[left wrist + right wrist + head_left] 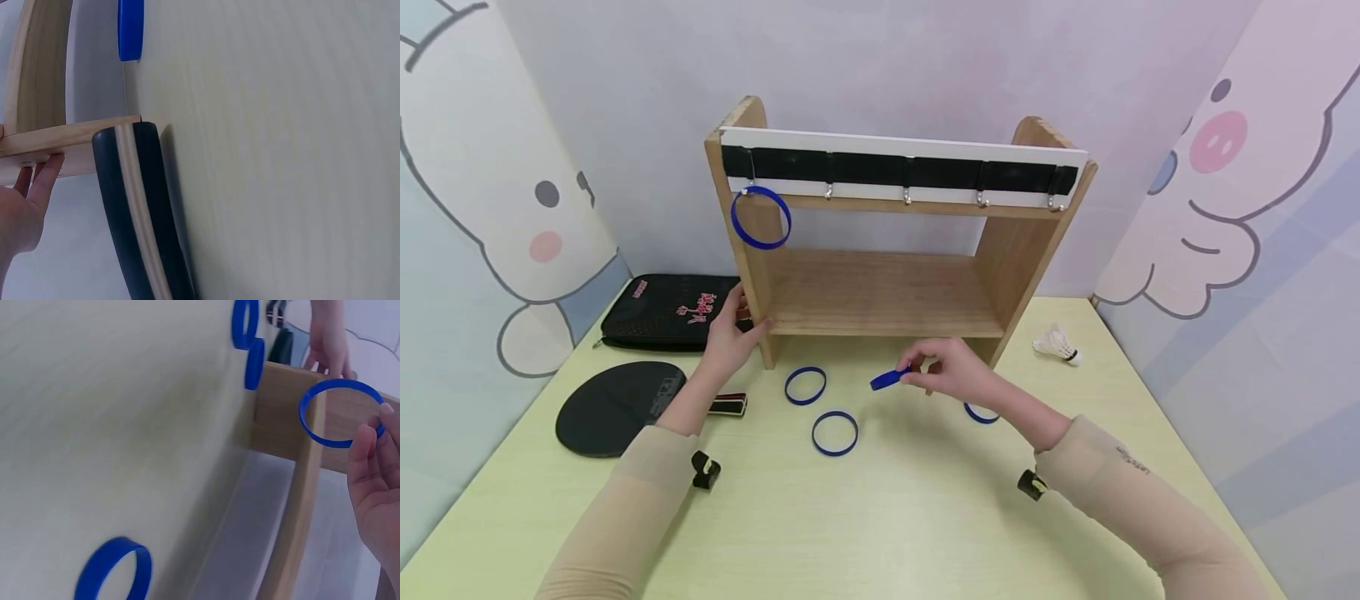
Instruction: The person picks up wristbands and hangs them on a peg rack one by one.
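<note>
A blue ring (887, 380) is pinched between the thumb and fingers of my right hand (951, 368), held in front of the shelf's lower edge. In the right wrist view the held ring (306, 415) shows its full round shape. My left hand (730, 337) grips the left side panel of the wooden shelf (880, 287), thumb at its front edge and fingers against the outer face. Another blue ring (762, 245) hangs from the leftmost metal hook on the white and black strip (868, 165). Two blue rings (806, 403) (835, 452) lie on the table; a third ring (981, 417) is partly hidden by my right arm.
On the left, a black table tennis bat (617, 408) lies with its handle (727, 405) beside my left wrist. Behind it is a black zipped case (662, 312). A white shuttlecock (1057, 343) lies right of the shelf. Several bare hooks (907, 196) line the strip.
</note>
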`<state>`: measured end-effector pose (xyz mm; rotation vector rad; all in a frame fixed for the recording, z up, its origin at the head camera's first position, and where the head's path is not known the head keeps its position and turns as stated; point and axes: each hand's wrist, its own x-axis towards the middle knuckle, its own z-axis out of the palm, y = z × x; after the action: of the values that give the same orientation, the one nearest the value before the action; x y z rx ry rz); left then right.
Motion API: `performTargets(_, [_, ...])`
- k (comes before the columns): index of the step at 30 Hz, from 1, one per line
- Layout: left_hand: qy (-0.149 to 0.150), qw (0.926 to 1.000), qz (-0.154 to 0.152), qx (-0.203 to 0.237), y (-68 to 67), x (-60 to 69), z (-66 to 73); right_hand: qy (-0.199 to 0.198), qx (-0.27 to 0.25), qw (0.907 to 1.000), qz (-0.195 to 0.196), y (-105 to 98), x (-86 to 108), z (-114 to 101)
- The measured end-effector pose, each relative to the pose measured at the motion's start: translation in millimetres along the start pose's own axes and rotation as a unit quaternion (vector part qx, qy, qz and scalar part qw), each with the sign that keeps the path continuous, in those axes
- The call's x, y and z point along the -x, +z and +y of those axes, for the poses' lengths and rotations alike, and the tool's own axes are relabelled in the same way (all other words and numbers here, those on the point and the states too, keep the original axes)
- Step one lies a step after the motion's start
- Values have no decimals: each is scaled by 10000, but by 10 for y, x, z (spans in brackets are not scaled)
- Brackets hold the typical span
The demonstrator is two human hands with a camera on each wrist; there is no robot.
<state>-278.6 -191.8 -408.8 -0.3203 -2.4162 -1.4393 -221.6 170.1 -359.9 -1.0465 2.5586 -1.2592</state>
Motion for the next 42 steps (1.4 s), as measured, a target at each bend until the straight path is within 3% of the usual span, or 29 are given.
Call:
performTargets(4, [-19,10000,-27,12,2,-4,-6,-84,84,9997,205,-56,-22,-130])
performTargets(12, [-7,10000,2,-98,5,-10,-13,-716,206,9941,786,-157,-119,-398])
performTargets(19, [10,10000,14,-95,7,0,-3,-730,262,9897,1205,-236,-230,-648])
performTargets(24, [32,10000,27,-52,3,0,9,-717,-29,9845,1603,-312,-312,-829])
performTargets(37, [24,10000,18,-27,-5,-5,37,-1145,-440,9552,2694,-399,-605,-1148])
performTargets(42, [38,10000,23,28,-8,5,40,-1274,-786,9409,3037,-393,-681,-1385])
